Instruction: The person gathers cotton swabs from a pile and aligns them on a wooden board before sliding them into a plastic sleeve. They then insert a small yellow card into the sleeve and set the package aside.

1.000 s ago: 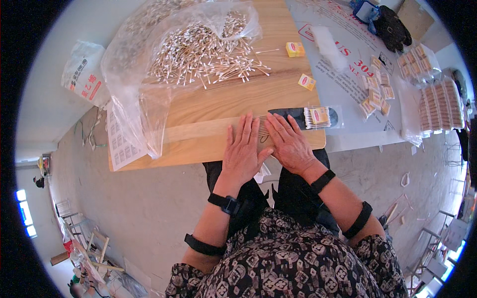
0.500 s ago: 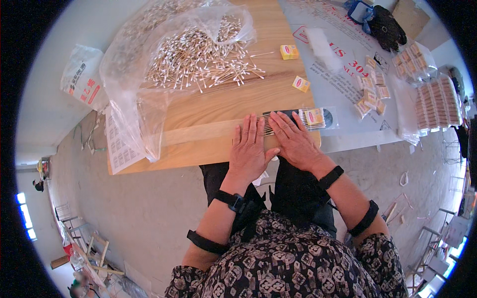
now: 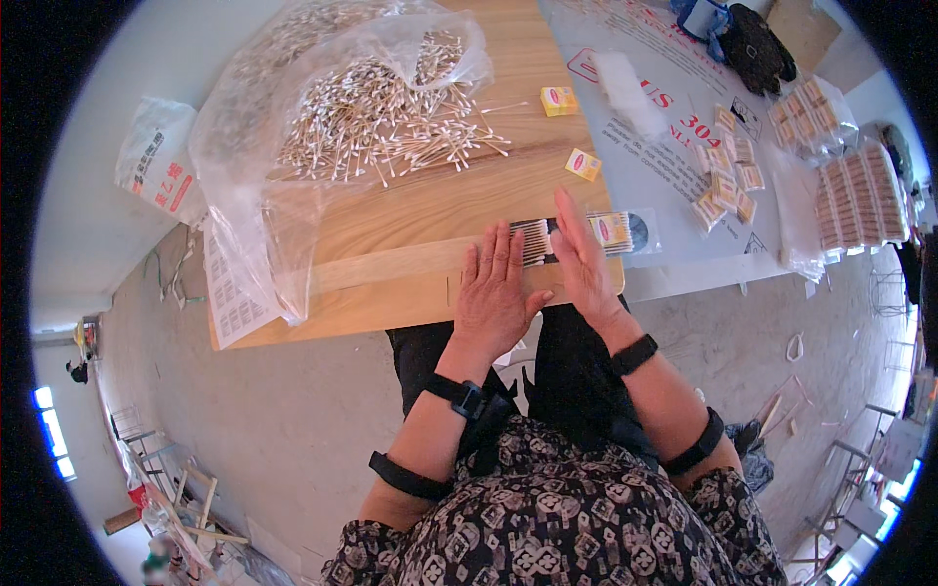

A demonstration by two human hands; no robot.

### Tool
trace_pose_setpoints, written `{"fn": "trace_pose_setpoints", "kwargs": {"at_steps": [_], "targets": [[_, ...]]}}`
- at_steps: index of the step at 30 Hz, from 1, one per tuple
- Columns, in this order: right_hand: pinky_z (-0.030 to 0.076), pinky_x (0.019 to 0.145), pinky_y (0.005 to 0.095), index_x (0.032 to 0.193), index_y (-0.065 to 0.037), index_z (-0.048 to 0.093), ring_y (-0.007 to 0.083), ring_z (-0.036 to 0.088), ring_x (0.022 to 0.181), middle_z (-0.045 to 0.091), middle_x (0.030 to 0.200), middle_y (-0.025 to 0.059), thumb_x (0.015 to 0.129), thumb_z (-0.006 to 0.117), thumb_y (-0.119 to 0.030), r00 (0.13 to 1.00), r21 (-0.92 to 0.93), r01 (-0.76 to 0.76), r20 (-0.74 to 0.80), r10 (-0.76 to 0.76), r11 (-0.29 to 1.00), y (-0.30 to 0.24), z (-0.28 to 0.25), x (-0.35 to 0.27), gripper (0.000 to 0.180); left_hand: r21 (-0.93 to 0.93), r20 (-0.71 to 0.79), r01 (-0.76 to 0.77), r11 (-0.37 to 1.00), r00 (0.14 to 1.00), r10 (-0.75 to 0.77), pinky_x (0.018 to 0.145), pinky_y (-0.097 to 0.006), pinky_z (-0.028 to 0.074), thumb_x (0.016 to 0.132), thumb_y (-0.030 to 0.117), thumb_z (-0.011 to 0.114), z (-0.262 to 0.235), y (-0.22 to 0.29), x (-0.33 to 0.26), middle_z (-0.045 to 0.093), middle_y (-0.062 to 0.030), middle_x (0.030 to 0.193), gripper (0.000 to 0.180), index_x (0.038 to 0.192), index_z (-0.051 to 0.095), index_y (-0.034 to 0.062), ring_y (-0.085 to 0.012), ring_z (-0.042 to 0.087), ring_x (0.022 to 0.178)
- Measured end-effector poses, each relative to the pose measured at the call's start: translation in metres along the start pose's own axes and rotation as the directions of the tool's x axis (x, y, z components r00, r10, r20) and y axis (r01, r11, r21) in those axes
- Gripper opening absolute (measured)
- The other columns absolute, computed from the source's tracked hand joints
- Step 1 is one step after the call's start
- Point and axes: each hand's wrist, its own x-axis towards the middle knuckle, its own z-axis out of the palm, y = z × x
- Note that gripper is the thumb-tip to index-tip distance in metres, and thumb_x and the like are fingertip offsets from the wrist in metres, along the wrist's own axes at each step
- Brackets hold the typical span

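Observation:
A row of cotton swabs (image 3: pixel 534 241) lies side by side on a dark backing near the table's front edge. A yellow and white label card (image 3: pixel 611 233) rests on the swabs at its right end, where a clear plastic sleeve (image 3: pixel 649 234) sticks out. My left hand (image 3: pixel 493 298) lies flat at the row's left end, fingers stretched out. Turned on its edge, my right hand (image 3: pixel 583 262) stands across the row beside the label card, its fingers straight; part of the swabs is hidden beneath it. Neither hand grips anything.
A large clear bag (image 3: pixel 239 146) spills a heap of loose cotton swabs (image 3: pixel 381 117) at the far left. Two small yellow card stacks (image 3: pixel 559 101) (image 3: pixel 583 164) lie on the wooden table (image 3: pixel 410 220). Packed swab bundles (image 3: pixel 860 200) pile up at the right.
My right hand has tipped from lying flat onto its edge, uncovering swabs between the hands. My left hand stays flat in nearly the same place.

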Motion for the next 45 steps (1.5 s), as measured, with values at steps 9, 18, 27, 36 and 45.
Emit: {"fn": "trace_pose_setpoints", "kwargs": {"at_steps": [9, 18, 27, 36, 45], "targets": [[0.020, 0.119, 0.0350, 0.149, 0.003, 0.034, 0.0246, 0.027, 0.147, 0.032, 0.157, 0.0156, 0.105, 0.045, -0.022, 0.989, 0.362, -0.085, -0.086, 0.123, 0.928, 0.006, 0.021, 0.004, 0.052, 0.036, 0.009, 0.021, 0.999, 1.000, -0.021, 0.120, -0.051, 0.014, 0.094, 0.051, 0.053, 0.003, 0.005, 0.003, 0.018, -0.0226, 0.160, 0.086, 0.153, 0.020, -0.0019, -0.0352, 0.018, 0.149], [0.021, 0.119, 0.0345, 0.147, 0.003, 0.037, 0.0256, 0.029, 0.146, 0.035, 0.156, 0.0162, 0.104, 0.045, -0.022, 0.981, 0.528, -0.167, 0.005, 0.193, 0.833, 0.013, 0.006, 0.005, 0.050, 0.071, -0.046, 0.024, 0.997, 0.999, -0.021, 0.121, -0.048, 0.013, 0.091, 0.058, 0.053, 0.012, 0.018, 0.013, 0.019, -0.0237, 0.160, 0.090, 0.151, 0.026, -0.0030, -0.0356, 0.017, 0.149], [0.030, 0.115, 0.0389, 0.140, 0.000, 0.047, 0.0350, 0.035, 0.142, 0.038, 0.153, 0.0179, 0.096, 0.055, -0.009, 0.985, -0.524, 0.170, 0.110, -0.131, 0.834, -0.001, -0.070, -0.011, 0.046, -0.022, 0.015, 0.038, 0.999, 0.999, -0.038, 0.121, -0.048, 0.013, 0.092, 0.046, 0.059, 0.003, 0.022, 0.016, 0.018, -0.0260, 0.159, 0.088, 0.152, 0.020, -0.0043, -0.0399, 0.016, 0.149], [0.025, 0.117, 0.0370, 0.141, 0.002, 0.046, 0.0278, 0.036, 0.142, 0.041, 0.152, 0.0172, 0.102, 0.048, -0.014, 0.981, 0.320, -0.017, -0.180, 0.079, 0.947, 0.001, -0.006, -0.005, 0.042, -0.753, -0.346, 0.008, 0.658, 0.845, -0.406, 0.118, -0.041, 0.022, 0.105, 0.031, 0.043, 0.004, 0.001, 0.037, 0.029, -0.0230, 0.156, 0.058, 0.150, 0.029, -0.0035, -0.0336, 0.028, 0.146], [0.026, 0.117, 0.0370, 0.142, 0.003, 0.044, 0.0290, 0.035, 0.143, 0.040, 0.152, 0.0185, 0.103, 0.048, -0.013, 0.970, 0.391, -0.043, -0.203, 0.132, 0.919, 0.015, 0.022, 0.002, 0.043, -0.970, -0.202, -0.094, 0.223, 0.823, -0.531, 0.118, -0.041, 0.026, 0.106, 0.031, 0.041, 0.030, -0.007, 0.054, 0.039, -0.0223, 0.150, 0.053, 0.146, 0.035, -0.0047, -0.0291, 0.036, 0.141]]}}
